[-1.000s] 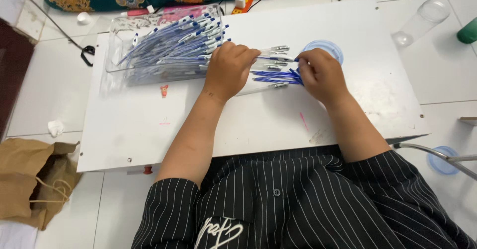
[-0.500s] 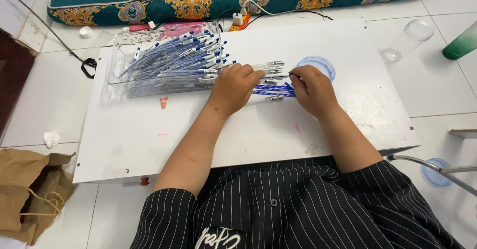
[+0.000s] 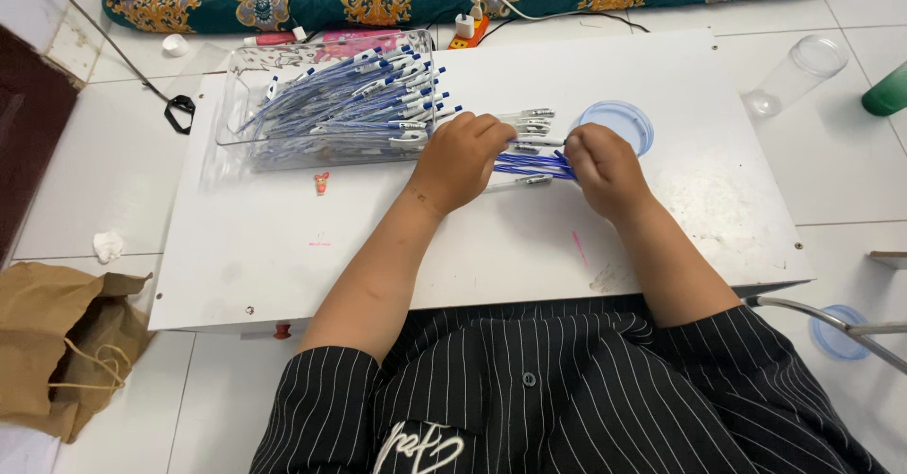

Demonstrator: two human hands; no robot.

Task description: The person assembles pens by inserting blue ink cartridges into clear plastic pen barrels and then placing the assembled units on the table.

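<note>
From the head view, both hands meet near the middle of a white desk (image 3: 283, 247) that lies low over a tiled floor. The left hand (image 3: 460, 160) rests knuckles up with its fingers curled down onto a small bunch of pens (image 3: 534, 164), pressing on the end where the clear barrels and silver clips fan out. The right hand (image 3: 605, 167) pinches the other end of the same bunch, its grip closed around the blue parts between thumb and fingertips. The bunch lies flat on the desk between the two hands, touching both.

Just left of the left hand stands a clear plastic tray (image 3: 236, 120) heaped with many more blue and clear pens, some poking over its near edge. A round blue lid (image 3: 619, 120) lies just behind the right hand. A small red piece (image 3: 322, 184) sits in front of the tray. Off the desk, a brown paper bag (image 3: 57, 342) slumps on the floor at left, and a clear cup (image 3: 794, 75) lies on its side at right.
</note>
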